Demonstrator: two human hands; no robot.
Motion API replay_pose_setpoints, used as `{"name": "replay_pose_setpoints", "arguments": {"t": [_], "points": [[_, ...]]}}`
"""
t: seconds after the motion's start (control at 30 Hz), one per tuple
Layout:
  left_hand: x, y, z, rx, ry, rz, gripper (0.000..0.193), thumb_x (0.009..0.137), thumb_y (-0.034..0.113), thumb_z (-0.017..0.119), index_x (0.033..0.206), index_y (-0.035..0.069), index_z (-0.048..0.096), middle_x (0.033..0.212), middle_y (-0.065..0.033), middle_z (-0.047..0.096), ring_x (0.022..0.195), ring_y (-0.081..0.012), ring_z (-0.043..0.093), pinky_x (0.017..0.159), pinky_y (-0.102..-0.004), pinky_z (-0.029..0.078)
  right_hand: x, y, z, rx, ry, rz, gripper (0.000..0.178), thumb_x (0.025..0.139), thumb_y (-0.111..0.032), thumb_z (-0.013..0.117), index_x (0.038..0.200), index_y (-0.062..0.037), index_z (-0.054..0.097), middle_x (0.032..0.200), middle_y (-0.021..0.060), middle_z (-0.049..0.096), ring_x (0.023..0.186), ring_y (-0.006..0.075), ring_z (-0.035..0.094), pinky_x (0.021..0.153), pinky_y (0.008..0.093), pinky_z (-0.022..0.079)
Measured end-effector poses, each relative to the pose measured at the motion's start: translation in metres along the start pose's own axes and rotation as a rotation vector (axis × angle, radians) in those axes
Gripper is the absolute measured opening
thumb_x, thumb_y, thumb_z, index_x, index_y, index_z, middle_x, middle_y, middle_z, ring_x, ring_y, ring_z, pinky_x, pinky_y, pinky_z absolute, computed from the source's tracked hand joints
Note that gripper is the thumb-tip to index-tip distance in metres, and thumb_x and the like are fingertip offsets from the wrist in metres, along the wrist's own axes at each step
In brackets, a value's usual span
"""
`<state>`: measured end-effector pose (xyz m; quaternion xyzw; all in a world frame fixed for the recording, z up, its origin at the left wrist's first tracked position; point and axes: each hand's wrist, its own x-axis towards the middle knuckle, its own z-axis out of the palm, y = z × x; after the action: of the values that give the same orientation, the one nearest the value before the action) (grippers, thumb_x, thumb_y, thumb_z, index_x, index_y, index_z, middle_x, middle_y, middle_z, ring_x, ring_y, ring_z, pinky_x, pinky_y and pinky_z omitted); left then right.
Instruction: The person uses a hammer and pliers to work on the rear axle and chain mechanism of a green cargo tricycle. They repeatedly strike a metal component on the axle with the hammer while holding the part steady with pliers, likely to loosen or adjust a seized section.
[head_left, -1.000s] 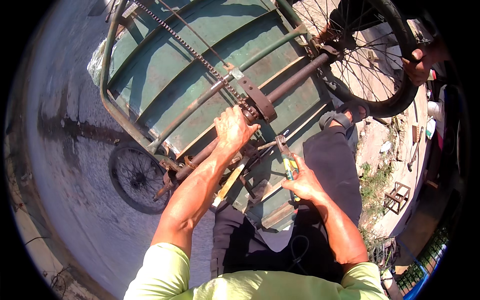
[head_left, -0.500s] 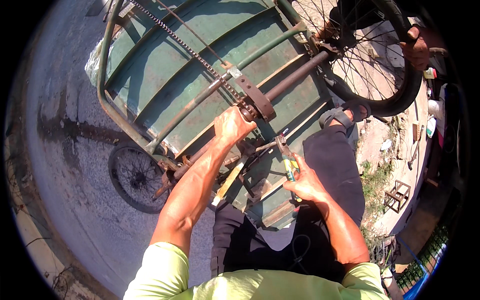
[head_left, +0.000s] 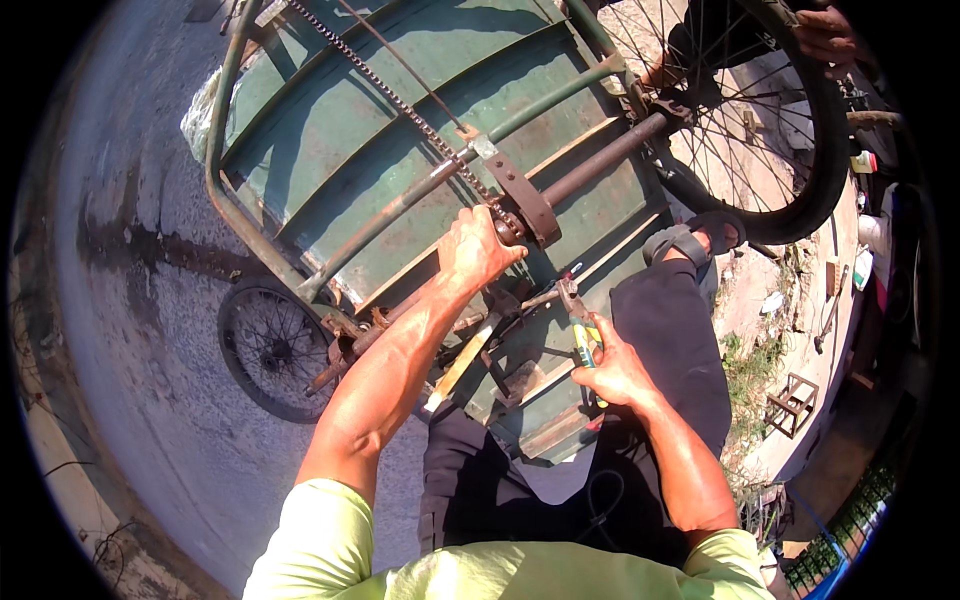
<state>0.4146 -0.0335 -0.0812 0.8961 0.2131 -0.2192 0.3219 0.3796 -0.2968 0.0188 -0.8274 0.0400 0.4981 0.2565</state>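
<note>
My left hand [head_left: 474, 250] is closed round the rusty axle, right beside its sprocket [head_left: 508, 222]. A bicycle chain [head_left: 400, 112] runs from that sprocket to the upper left. In my right hand [head_left: 618, 372] is a pair of pliers [head_left: 582, 335] with yellow-green handles, its jaws up and apart from the chain. Beyond the sprocket, a brown metal bracket [head_left: 525, 200] holds the axle tube [head_left: 608, 160]. Just below my left hand, a hammer-like tool with a yellow handle [head_left: 462, 368] lies among other tools on the green underside; its head is partly hidden.
The overturned green cart body [head_left: 340, 130] fills the middle. A large spoked wheel [head_left: 835, 170] stands at the upper right, with another person's hand [head_left: 826, 40] near its tyre. A second wheel [head_left: 270, 345] is at the left. A small metal frame [head_left: 792, 405] sits on the right-hand ground.
The other person's hand has shifted upward along the big wheel's rim. The whole view has moved slightly. My hands keep nearly the same places, still holding the axle and the pliers.
</note>
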Motion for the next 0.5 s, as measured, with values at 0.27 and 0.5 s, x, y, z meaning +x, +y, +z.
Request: {"name": "replay_pose_setpoints", "arguments": {"t": [0.27, 0.5], "points": [[0.003, 0.0, 0.017, 0.198, 0.077, 0.09, 0.067, 0.076, 0.042, 0.087, 0.114, -0.004, 0.057, 0.11, -0.0242, 0.062, 0.103, -0.0413, 0.066, 0.086, -0.0527, 0.054, 0.001, 0.003, -0.004, -0.011, -0.001, -0.015, 0.1, 0.069, -0.02, 0.074, 0.158, -0.007, 0.032, 0.072, 0.0076, 0.06, 0.071, 0.0225, 0.062, 0.069, 0.0358, 0.05], [0.01, -0.004, 0.017, 0.196, 0.035, 0.101, 0.066, 0.075, 0.041, 0.083, 0.113, -0.008, 0.06, 0.107, -0.0274, 0.066, 0.097, -0.0436, 0.07, 0.085, -0.0508, 0.057, -0.004, -0.004, -0.013, 0.021, -0.016, -0.021, 0.097, 0.07, -0.017, 0.074, 0.157, -0.0081, 0.034, 0.078, 0.0083, 0.06, 0.075, 0.0221, 0.061, 0.073, 0.036, 0.05]]}}
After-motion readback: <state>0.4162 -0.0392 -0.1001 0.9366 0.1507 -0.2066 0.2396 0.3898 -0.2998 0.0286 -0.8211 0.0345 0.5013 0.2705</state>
